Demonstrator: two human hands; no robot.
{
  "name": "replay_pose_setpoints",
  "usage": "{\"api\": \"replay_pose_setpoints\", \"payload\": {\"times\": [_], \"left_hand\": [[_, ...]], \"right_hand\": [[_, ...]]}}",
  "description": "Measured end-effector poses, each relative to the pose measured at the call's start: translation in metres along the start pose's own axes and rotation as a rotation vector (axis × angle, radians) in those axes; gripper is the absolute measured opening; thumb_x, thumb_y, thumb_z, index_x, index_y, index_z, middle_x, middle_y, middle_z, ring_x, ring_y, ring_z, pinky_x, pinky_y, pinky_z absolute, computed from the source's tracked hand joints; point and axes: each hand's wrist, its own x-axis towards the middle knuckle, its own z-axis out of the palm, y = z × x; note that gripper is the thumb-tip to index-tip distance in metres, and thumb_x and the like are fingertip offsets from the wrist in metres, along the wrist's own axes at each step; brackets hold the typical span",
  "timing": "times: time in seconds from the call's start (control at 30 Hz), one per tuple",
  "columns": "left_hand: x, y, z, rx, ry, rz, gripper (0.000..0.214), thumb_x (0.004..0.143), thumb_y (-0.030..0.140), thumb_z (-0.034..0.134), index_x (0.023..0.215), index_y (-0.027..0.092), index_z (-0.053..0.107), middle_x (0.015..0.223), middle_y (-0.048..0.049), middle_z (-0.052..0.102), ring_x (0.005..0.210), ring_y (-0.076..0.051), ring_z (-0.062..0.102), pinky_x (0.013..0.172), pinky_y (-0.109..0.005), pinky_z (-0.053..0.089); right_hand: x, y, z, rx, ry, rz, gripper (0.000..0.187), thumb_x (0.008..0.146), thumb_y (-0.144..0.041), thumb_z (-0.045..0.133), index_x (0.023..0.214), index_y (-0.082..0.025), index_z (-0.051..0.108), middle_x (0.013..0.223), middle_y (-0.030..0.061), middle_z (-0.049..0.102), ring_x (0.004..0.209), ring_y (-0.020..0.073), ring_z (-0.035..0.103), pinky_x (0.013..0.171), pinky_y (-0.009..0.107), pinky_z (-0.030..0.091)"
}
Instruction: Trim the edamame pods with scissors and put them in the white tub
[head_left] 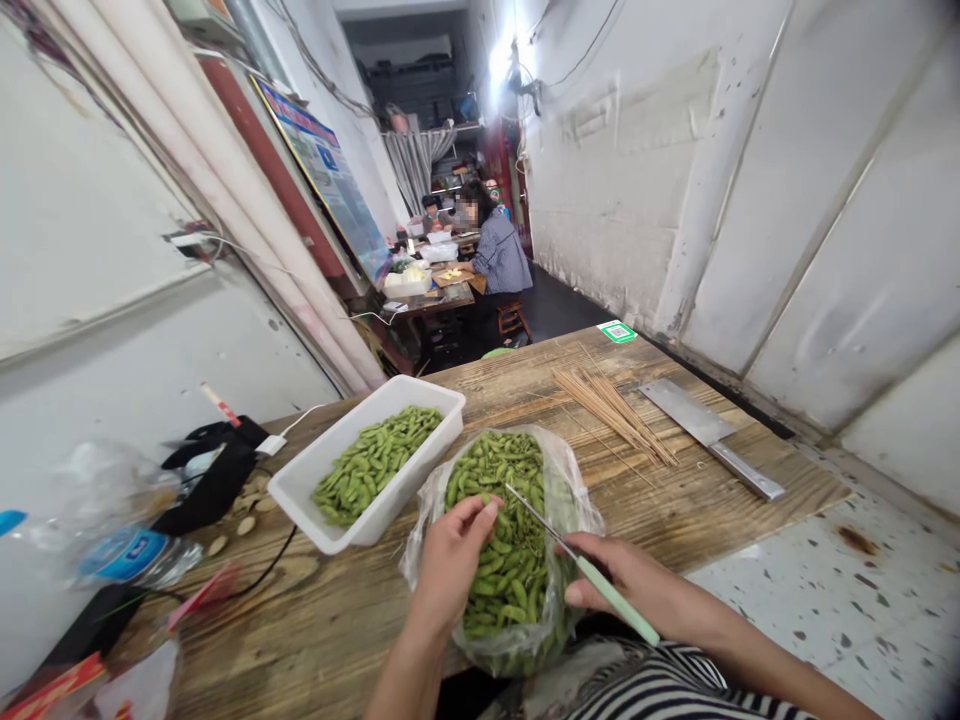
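A clear plastic bag (574, 480) full of green edamame pods (502, 470) rests at the near edge of the wooden table (525, 385). My left hand (450, 560) reaches into the bag, fingertips pinching at a pod near the top of the pile. My right hand (637, 585) grips a small knife (577, 560) with a pale green handle; its thin blade points up and left over the pods. A white rectangular tub (416, 395) with more edamame pods stands just left of the bag.
A bundle of bamboo skewers (615, 410) and a cleaver (709, 435) lie at the right of the table. A water bottle (127, 555), a black pouch (210, 475) and a charger cable lie at left. People sit at a far table down the corridor.
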Motion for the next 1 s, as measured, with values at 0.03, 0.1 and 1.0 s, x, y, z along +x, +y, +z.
{"api": "replay_pose_setpoints", "payload": {"times": [0.03, 0.1, 1.0], "left_hand": [[-0.001, 0.002, 0.000, 0.062, -0.059, 0.020, 0.026, 0.075, 0.040, 0.062, 0.082, 0.016, 0.070, 0.071, -0.0014, 0.065, 0.067, -0.016, 0.056, 0.064, -0.025, 0.043], [-0.004, 0.008, 0.001, 0.156, -0.174, 0.053, 0.025, 0.080, 0.039, 0.056, 0.076, 0.018, 0.068, 0.070, -0.0007, 0.064, 0.068, -0.016, 0.057, 0.066, -0.025, 0.042], [-0.017, 0.020, 0.011, 0.192, -0.270, -0.026, 0.029, 0.076, 0.042, 0.056, 0.063, 0.016, 0.059, 0.057, 0.0010, 0.056, 0.055, -0.013, 0.050, 0.055, -0.022, 0.042]], "right_hand": [[0.000, -0.001, -0.001, -0.012, -0.007, -0.008, 0.039, 0.084, -0.048, 0.057, 0.102, -0.014, 0.060, 0.082, 0.0014, 0.061, 0.070, 0.0154, 0.052, 0.063, 0.021, 0.041], [0.000, -0.003, -0.001, -0.022, -0.014, -0.003, 0.040, 0.084, -0.048, 0.058, 0.103, -0.014, 0.061, 0.085, 0.0020, 0.063, 0.073, 0.0163, 0.054, 0.066, 0.021, 0.042], [-0.002, -0.006, -0.002, -0.027, -0.063, -0.029, 0.044, 0.084, -0.051, 0.056, 0.109, -0.015, 0.059, 0.085, 0.0013, 0.063, 0.074, 0.0164, 0.055, 0.066, 0.021, 0.042]]}}
